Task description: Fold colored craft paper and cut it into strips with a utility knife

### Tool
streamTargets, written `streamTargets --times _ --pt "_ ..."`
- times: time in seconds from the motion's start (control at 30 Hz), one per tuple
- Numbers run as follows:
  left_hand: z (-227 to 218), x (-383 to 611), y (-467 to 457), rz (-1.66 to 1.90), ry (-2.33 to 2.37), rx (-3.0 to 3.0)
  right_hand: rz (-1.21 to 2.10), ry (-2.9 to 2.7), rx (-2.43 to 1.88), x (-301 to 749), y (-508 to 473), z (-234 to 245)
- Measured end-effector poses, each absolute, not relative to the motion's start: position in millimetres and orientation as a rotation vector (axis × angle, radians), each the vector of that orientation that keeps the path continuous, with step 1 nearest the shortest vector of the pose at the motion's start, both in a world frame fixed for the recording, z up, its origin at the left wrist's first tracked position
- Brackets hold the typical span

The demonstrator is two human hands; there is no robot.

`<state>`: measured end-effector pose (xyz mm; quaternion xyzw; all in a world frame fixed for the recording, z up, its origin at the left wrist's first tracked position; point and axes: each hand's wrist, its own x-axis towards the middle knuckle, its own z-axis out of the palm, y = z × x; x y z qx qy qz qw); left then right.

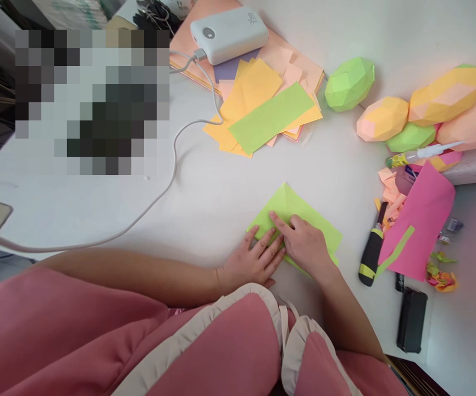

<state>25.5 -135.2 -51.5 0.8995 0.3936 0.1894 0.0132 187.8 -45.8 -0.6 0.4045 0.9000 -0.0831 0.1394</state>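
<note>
A folded light-green paper sheet lies on the white table in front of me. My left hand rests flat on its near left corner, fingers stretched out and spread. My right hand lies over the sheet beside it, the index finger pressed along a fold while the other fingers curl. Neither hand lifts the paper off the table.
A stack of orange, peach and green paper strips lies farther back, with a white power bank and its cable. At the right are folded paper shapes, a glue tube, a pink sheet, a black-and-yellow cutter and a black case.
</note>
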Motion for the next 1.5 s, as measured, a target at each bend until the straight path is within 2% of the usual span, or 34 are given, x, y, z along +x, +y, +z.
streamTargets --times 0.4,0.73,0.83,1.0,1.2,1.5 --pt "-46 25 -135 0.541 1.258 2.813 -0.182 2.585 1.169 187 -45 -1" --pt "-25 19 -133 0.390 1.574 2.943 -0.128 2.547 1.166 185 -46 1" --pt "-16 11 -116 0.408 1.408 2.989 -0.122 2.552 1.157 185 -47 0" --pt "-3 -15 -73 0.167 1.061 2.884 -0.122 2.521 1.168 184 -47 -2" --pt "-4 -36 -41 0.029 1.281 2.653 -0.119 2.483 1.166 182 -48 1" --pt "10 -45 -39 -0.252 1.263 2.423 -0.139 2.455 1.178 180 -48 7"
